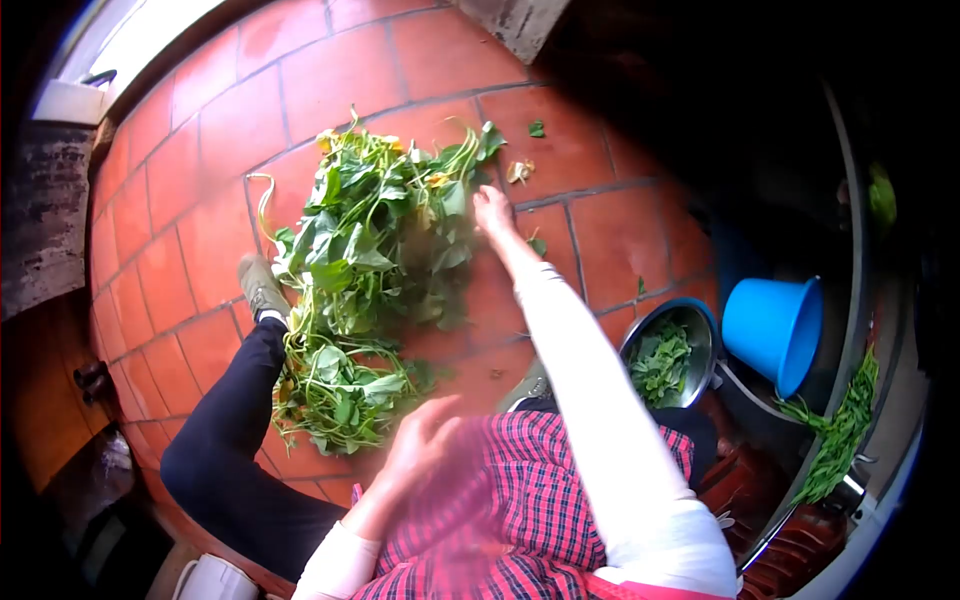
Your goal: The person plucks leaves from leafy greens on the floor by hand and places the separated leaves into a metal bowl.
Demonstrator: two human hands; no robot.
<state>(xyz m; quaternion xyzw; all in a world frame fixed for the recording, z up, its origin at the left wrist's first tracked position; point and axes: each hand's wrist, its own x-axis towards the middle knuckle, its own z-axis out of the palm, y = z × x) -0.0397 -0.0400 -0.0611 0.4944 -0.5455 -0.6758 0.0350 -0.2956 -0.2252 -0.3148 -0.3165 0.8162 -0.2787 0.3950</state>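
Note:
A big heap of leafy green stems [345, 240], with a few yellowed leaves in it, lies on the floor between my legs. At its far right edge is my right hand [492, 210], arm stretched out, fingers slightly bent and apart beside a broad leaf. Whether the fingertips touch that leaf is not clear. Close above my lap, my left hand [425, 440] is open and holds nothing, its fingers extended and a little blurred. It is just right of the heap's near end. A checked red apron [540, 480] covers my lap.
To my right stand a metal bowl [708, 350] holding picked leaves [662, 365] and a tilted blue bucket [765, 325]. More greens [840, 440] lie farther right. Loose leaf scraps [520, 171] dot the red tiles [350, 65]. My left shoe [262, 287] borders the heap.

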